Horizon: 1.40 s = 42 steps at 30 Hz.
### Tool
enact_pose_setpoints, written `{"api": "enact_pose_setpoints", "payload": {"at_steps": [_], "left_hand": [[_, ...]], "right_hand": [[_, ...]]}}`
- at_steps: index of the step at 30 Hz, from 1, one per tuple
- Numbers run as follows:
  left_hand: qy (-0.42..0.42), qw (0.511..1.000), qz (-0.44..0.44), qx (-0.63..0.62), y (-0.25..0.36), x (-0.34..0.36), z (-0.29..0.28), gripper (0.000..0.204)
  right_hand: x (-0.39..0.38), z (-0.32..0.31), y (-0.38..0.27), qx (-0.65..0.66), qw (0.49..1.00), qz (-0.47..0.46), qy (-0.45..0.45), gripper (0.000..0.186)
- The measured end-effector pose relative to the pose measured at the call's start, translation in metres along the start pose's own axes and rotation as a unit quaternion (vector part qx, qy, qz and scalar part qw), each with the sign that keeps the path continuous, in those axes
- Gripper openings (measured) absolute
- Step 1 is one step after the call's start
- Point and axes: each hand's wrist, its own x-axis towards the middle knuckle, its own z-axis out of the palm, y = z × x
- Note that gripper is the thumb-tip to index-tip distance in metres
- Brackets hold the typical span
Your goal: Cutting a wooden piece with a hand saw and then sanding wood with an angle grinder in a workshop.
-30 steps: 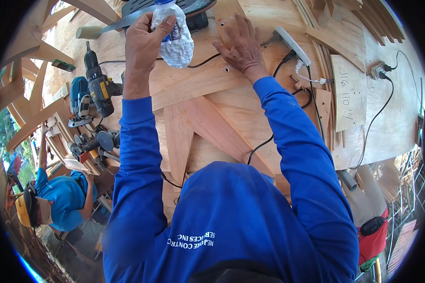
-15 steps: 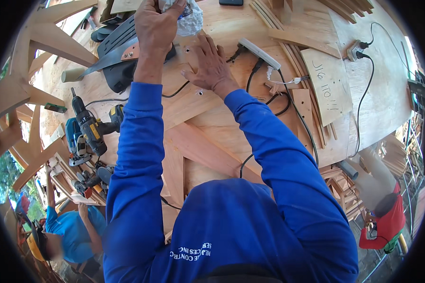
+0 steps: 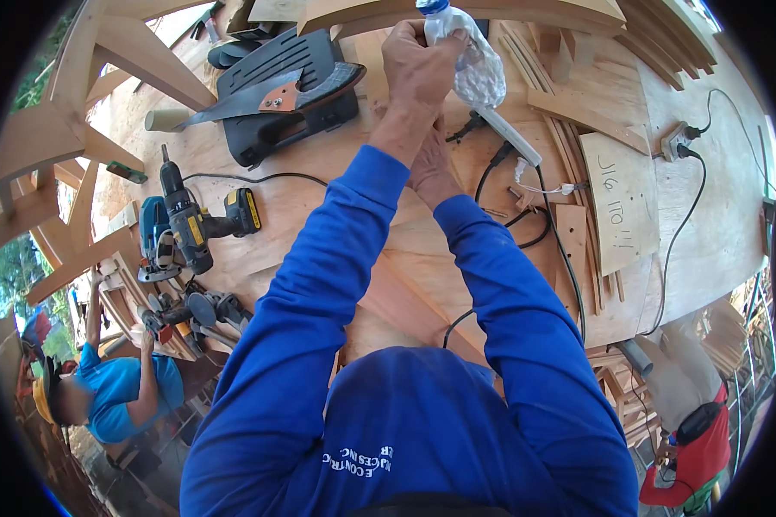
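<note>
My left hand [image 3: 418, 73] is closed around a crumpled, clear plastic bottle [image 3: 481, 73] with a blue cap and whitish content. The bottle is tilted, its cap toward the far edge of the view. Below and partly behind my left wrist, my right hand [image 3: 435, 168] is low over the wooden workpieces; its fingers are hidden, so I cannot tell what they touch. A reddish wooden board [image 3: 414, 302] runs between my forearms. Beyond the bottle, a curved wooden piece [image 3: 543, 12] spans the far side.
Left of my hands lie a black slotted plastic housing [image 3: 293, 129], a cordless drill [image 3: 185, 220] and a blue power tool [image 3: 153, 233]. A white power strip [image 3: 513, 138] with cables and wooden strips [image 3: 569, 146] sit to the right. Two people work at the lower sides.
My left hand has moved right with the bottle. My right hand, earlier spread flat on the wood, is now partly covered by the left wrist. The whole view has shifted.
</note>
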Motion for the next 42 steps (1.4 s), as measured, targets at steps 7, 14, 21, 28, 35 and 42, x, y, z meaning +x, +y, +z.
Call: {"api": "enact_pose_setpoints", "payload": {"at_steps": [7, 14, 21, 28, 35, 42], "left_hand": [[0.103, 0.940, 0.070, -0.317, 0.008, -0.008, -0.127, 0.014], [-0.239, 0.872, 0.094, 0.417, 0.028, -0.021, -0.193, 0.030], [-0.311, 0.696, 0.114, 0.637, -0.012, 0.007, -0.157, 0.030], [-0.372, 0.618, 0.152, 0.676, -0.032, 0.042, -0.134, 0.025], [-0.420, 0.545, 0.104, 0.718, -0.017, 0.049, -0.097, 0.025], [-0.444, 0.412, -0.038, 0.795, -0.016, 0.053, -0.061, 0.018]], "right_hand": [[0.007, -0.010, -0.014, 0.072, 0.987, 0.021, 0.143, 0.069], [0.005, 0.001, 0.000, 0.173, 0.967, 0.053, 0.177, 0.053], [0.003, 0.003, 0.002, 0.145, 0.956, 0.036, 0.253, 0.045], [0.000, 0.003, 0.000, 0.153, 0.952, 0.035, 0.263, 0.044], [-0.001, 0.005, 0.002, 0.181, 0.954, 0.056, 0.231, 0.046], [-0.001, -0.001, -0.001, 0.183, 0.951, 0.049, 0.246, 0.047]]}}
